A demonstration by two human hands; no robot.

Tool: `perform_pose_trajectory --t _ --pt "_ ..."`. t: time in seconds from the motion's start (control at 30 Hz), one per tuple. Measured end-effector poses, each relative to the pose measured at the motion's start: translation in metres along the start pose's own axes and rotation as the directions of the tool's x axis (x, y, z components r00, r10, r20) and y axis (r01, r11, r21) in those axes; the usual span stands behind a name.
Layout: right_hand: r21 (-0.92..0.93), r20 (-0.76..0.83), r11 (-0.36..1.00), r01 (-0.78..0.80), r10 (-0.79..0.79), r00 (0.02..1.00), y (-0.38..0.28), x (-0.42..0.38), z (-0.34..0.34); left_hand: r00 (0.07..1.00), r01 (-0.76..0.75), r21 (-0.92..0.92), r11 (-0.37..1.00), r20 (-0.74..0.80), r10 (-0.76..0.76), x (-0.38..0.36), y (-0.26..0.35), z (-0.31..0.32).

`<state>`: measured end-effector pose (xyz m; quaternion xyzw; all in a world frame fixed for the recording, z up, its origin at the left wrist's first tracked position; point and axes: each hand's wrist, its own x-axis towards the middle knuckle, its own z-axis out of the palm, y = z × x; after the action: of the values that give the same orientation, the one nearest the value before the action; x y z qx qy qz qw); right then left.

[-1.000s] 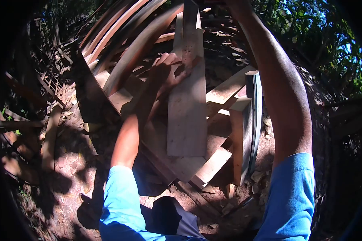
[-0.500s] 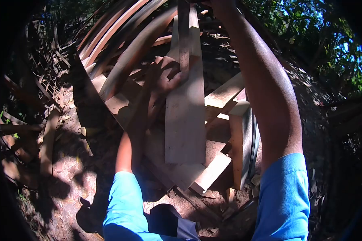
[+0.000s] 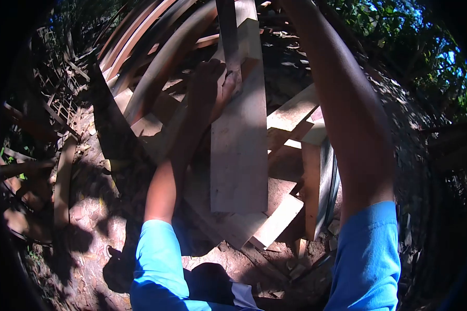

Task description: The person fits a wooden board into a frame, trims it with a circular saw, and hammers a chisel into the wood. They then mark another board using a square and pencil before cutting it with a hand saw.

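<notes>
A long pale wooden plank [image 3: 238,155] lies lengthwise in front of me, its near end square-cut. My left hand [image 3: 215,85], in shade, is closed on the plank's left edge, its thumb beside the near end of a narrow dark strip. That strip [image 3: 227,31] looks like a saw blade and runs up out of the top of the view. Just right of it, a shorter wood block [image 3: 251,39] rests on the plank. My right forearm [image 3: 342,88] stretches up past the top edge, so the right hand is hidden from view.
Curved wooden pieces [image 3: 171,59] lean at upper left. Cut boards [image 3: 293,111] and an offcut [image 3: 277,222] lie beneath and beside the plank, with an upright board [image 3: 310,181] at right. Leaf-strewn ground [image 3: 96,217] and foliage [image 3: 389,46] surround the work.
The dark strip's near end and my left hand have moved away from me, up the view. My right hand, partly visible before, has passed beyond the top edge.
</notes>
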<state>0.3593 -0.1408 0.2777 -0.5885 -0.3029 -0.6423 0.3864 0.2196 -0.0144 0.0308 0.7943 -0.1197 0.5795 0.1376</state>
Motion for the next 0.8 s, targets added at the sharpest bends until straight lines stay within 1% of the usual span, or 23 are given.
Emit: perform_pose_trajectory --t 0.03,0.1,0.13,0.17,0.2,0.23,0.27,0.3,0.4,0.5,0.6,0.63,0.73,0.8 --pt "-0.112 -0.087 0.987 0.119 -0.129 0.988 0.001 -0.006 -0.011 0.999 0.036 -0.037 0.999 0.005 -0.035 -0.001 0.003 -0.003" --pt "-0.024 -0.130 0.995 0.093 -0.096 0.987 -0.011 -0.023 -0.032 0.996 0.034 0.043 0.998 0.078 -0.037 0.003 0.004 -0.006" --pt "0.172 -0.057 0.983 -0.056 0.067 0.996 -0.016 -0.037 -0.044 0.993 0.037 0.083 0.996 0.111 -0.046 0.005 0.001 -0.006" --pt "0.340 0.049 0.914 -0.220 0.216 0.975 -0.020 -0.055 -0.060 0.994 -0.112 0.127 0.985 0.029 0.109 0.002 -0.005 -0.002" --pt "0.472 0.173 0.795 -0.382 0.341 0.924 -0.024 -0.072 -0.077 0.996 -0.084 0.115 0.990 0.026 0.082 0.002 -0.005 -0.002" --pt "0.561 0.314 0.633 -0.534 0.434 0.845 -0.030 -0.087 -0.091 0.998 -0.057 0.101 0.993 0.021 0.055 0.004 -0.003 -0.003" --pt "0.540 0.391 0.568 -0.621 0.484 0.783 -0.039 -0.102 -0.106 0.999 -0.031 0.083 0.996 0.023 0.029 0.004 -0.001 -0.006" --pt "0.513 0.459 0.499 -0.699 0.528 0.714 -0.047 -0.116 -0.118 0.998 -0.036 0.006 0.999 0.049 0.036 0.006 -0.001 -0.010" --pt "0.395 0.546 0.429 -0.812 0.601 0.583 -0.058 -0.157 -0.139 0.996 0.038 0.038 0.999 0.075 -0.041 0.006 0.003 -0.006" --pt "0.462 0.541 0.428 -0.777 0.558 0.629 -0.069 -0.196 -0.148 0.999 0.017 0.043 0.999 0.048 -0.019 0.005 0.006 -0.006" --pt "0.477 0.545 0.386 -0.790 0.575 0.610 -0.074 -0.222 -0.145 0.999 0.028 0.027 0.999 0.037 -0.029 0.005 0.003 -0.002" --pt "0.469 0.586 0.382 -0.797 0.541 0.604 -0.073 -0.226 -0.145 0.999 0.025 0.028 0.999 0.036 -0.026 0.006 0.003 -0.002" --pt "0.399 0.621 0.429 -0.811 0.524 0.583 -0.071 -0.236 -0.146 0.999 0.025 0.031 0.999 0.037 -0.026 0.007 0.002 -0.003" --pt "0.422 0.604 0.457 -0.783 0.502 0.619 -0.072 -0.240 -0.147 0.999 0.028 0.036 0.999 0.044 -0.029 0.007 0.002 -0.003"
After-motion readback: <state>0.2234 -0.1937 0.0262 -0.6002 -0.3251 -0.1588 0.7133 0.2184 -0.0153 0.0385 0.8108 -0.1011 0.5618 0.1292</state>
